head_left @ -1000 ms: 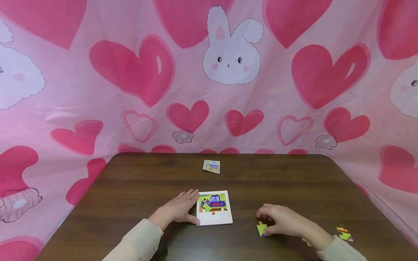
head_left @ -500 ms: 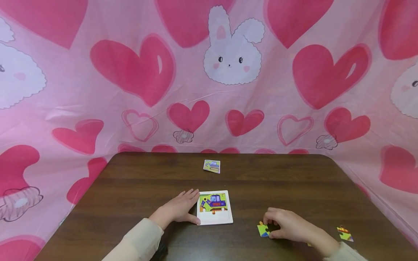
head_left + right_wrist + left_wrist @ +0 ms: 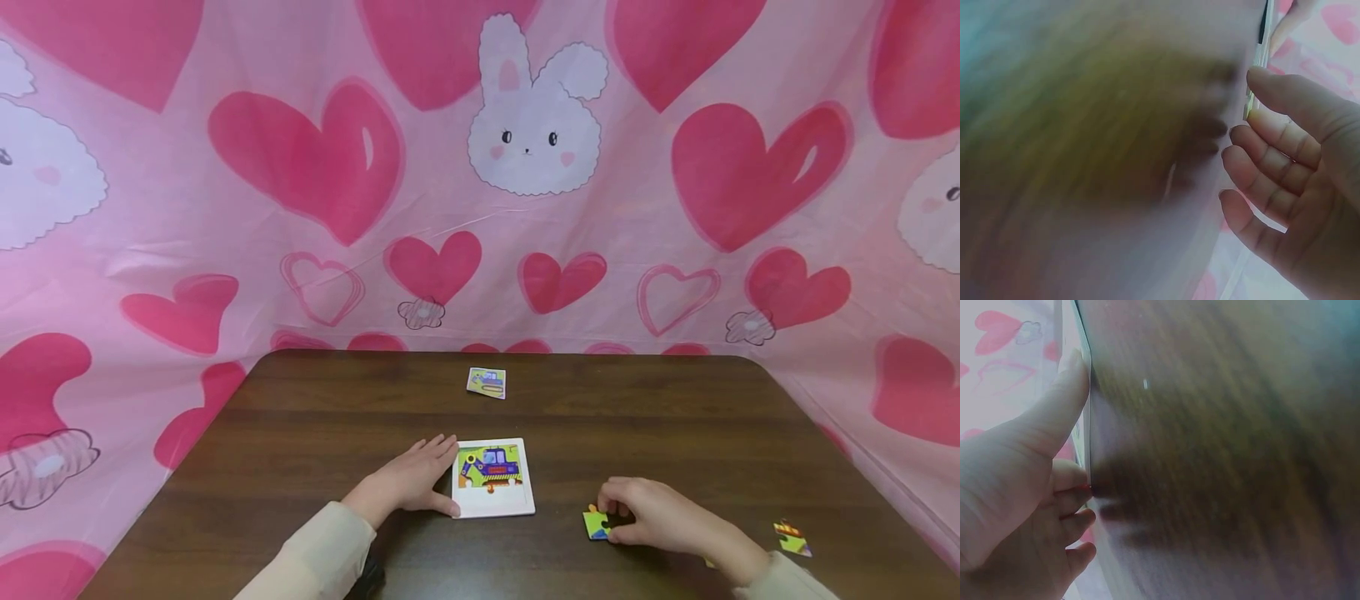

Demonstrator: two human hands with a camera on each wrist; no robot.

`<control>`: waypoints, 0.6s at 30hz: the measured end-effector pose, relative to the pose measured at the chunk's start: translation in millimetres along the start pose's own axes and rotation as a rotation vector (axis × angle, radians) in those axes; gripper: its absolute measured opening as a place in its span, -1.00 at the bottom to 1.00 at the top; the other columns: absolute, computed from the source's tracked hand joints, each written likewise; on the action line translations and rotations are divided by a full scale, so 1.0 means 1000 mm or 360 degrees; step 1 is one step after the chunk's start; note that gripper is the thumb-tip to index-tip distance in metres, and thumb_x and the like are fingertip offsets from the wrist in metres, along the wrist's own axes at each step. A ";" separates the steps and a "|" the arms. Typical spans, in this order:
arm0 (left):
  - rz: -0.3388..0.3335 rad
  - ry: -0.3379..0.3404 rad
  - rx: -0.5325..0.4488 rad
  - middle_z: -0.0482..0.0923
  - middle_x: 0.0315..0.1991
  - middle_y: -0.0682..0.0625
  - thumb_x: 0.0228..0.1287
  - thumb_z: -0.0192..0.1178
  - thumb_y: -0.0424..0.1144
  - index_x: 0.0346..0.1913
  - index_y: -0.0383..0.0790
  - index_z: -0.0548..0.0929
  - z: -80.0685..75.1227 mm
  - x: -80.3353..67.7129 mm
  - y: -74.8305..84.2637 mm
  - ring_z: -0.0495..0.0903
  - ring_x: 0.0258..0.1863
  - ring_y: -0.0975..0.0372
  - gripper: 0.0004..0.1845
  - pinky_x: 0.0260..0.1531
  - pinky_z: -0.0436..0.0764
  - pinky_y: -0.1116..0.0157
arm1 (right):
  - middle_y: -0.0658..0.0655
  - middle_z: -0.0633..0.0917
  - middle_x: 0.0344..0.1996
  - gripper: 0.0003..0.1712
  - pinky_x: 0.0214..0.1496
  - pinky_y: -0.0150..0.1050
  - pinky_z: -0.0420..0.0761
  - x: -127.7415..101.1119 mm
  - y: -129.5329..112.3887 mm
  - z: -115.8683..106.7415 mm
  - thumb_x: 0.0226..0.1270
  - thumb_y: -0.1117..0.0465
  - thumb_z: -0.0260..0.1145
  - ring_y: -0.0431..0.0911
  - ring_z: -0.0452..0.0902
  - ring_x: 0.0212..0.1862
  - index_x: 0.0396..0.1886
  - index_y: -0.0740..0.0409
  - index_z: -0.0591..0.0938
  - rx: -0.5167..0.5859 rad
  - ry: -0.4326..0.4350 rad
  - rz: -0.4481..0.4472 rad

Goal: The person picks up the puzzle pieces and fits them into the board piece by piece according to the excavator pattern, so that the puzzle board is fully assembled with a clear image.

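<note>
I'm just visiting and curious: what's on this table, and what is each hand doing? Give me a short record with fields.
surface: dark wooden table, pink heart-and-bunny cloth behind
puzzle tray: white tray with the vehicle picture's top part filled, bottom strip bare
left hand: left hand rests flat against the tray's left edge
right hand: right hand pinches a yellow-green puzzle piece lying on the table, right of the tray
loose piece: another piece near the right edge
card: small picture card at the far side
</note>
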State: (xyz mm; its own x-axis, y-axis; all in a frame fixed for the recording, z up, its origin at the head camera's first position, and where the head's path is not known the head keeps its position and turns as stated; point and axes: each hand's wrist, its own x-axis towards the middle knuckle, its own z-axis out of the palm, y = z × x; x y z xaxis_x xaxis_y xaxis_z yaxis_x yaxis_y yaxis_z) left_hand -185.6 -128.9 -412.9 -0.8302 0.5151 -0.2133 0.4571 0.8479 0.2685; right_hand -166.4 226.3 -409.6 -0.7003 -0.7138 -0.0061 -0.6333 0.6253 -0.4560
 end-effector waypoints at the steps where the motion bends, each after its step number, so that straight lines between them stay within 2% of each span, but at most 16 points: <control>1: 0.0001 0.0001 0.0000 0.11 0.37 -0.17 -0.06 0.29 0.22 0.33 -0.37 0.24 0.000 0.000 0.000 0.02 0.36 0.01 -0.01 0.29 0.02 0.05 | -0.26 0.42 -0.45 -0.74 -0.44 -0.40 0.43 0.002 -0.001 0.000 0.04 0.08 0.44 -0.34 0.35 -0.42 -0.38 -0.10 0.49 -0.0012 0.0011 -0.0008; 8: 0.0008 -0.0003 -0.0006 0.11 0.37 -0.17 -0.06 0.28 0.23 0.33 -0.37 0.24 -0.001 0.000 0.000 0.02 0.36 0.02 -0.01 0.29 0.02 0.05 | -0.25 0.44 -0.46 -0.74 -0.43 -0.40 0.45 0.022 -0.016 -0.001 0.00 0.09 0.46 -0.33 0.36 -0.42 -0.39 -0.08 0.52 -0.0083 0.0103 -0.0088; 18: 0.0023 -0.0007 0.0011 0.10 0.37 -0.15 -0.06 0.27 0.25 0.34 -0.35 0.23 0.000 0.000 -0.002 0.01 0.36 0.03 0.00 0.29 0.01 0.06 | -0.19 0.42 -0.51 -0.75 -0.49 -0.44 0.38 0.065 -0.048 0.002 -0.01 0.09 0.48 -0.32 0.31 -0.48 -0.39 -0.04 0.55 -0.0174 0.0089 -0.0157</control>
State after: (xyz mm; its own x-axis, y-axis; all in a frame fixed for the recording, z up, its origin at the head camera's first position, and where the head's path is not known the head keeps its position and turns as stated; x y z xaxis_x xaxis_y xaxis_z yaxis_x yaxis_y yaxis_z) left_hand -186.4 -130.5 -413.0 -0.8220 0.5278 -0.2139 0.4713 0.8413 0.2648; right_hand -180.9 149.1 -389.9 -0.6483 -0.7567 0.0846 -0.7298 0.5858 -0.3525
